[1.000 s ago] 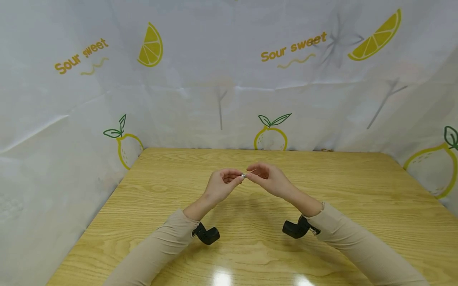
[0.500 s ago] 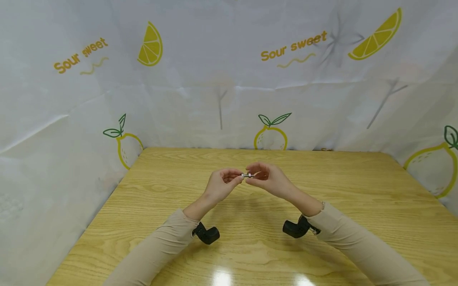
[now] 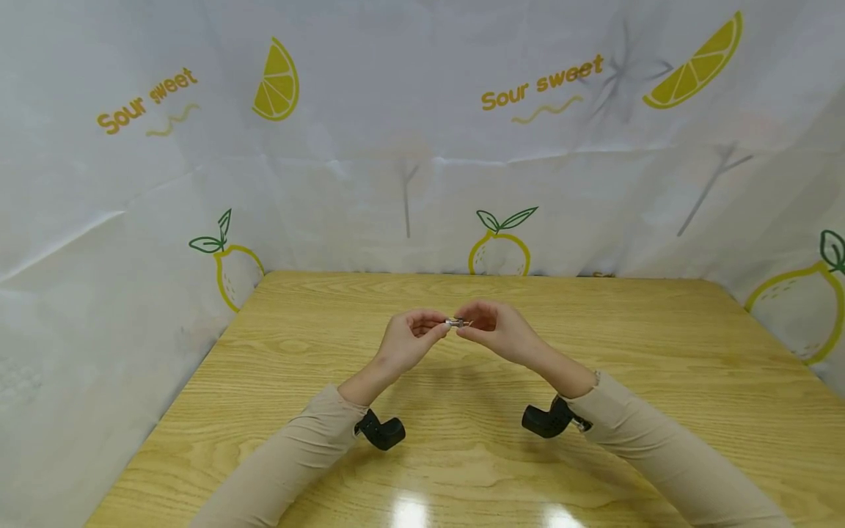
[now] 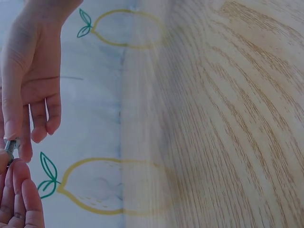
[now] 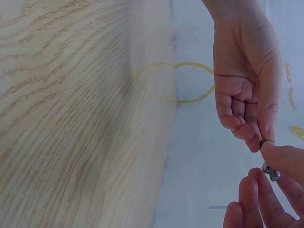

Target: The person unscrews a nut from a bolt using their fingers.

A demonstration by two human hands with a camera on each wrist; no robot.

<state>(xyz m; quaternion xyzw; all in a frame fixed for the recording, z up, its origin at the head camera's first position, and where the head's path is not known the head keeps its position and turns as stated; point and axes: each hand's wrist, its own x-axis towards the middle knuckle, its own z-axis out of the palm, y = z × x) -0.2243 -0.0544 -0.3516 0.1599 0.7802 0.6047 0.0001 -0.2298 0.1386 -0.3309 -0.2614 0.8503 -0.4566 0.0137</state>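
Note:
A small silver bolt lies level between the two hands, held up over the table in the head view. My left hand pinches its head end between thumb and fingers. On the threaded shank sits a nut, seen in the right wrist view beside the bare thread tip. My right hand has its thumb and index finger at this nut, the other fingers loosely bent. The right thumb covers part of the shank in the right wrist view. In the left wrist view the thread shows between both thumbs.
A wood-grain table spreads beneath the forearms. Behind and to the sides hangs a white sheet printed with lemons and lettering. Black wrist cameras stick out under both sleeves.
One second ago the right fingers covered most of the bolt; half a second ago they stood apart, baring nut and thread. Now they have come back to the nut. The left hand keeps its place.

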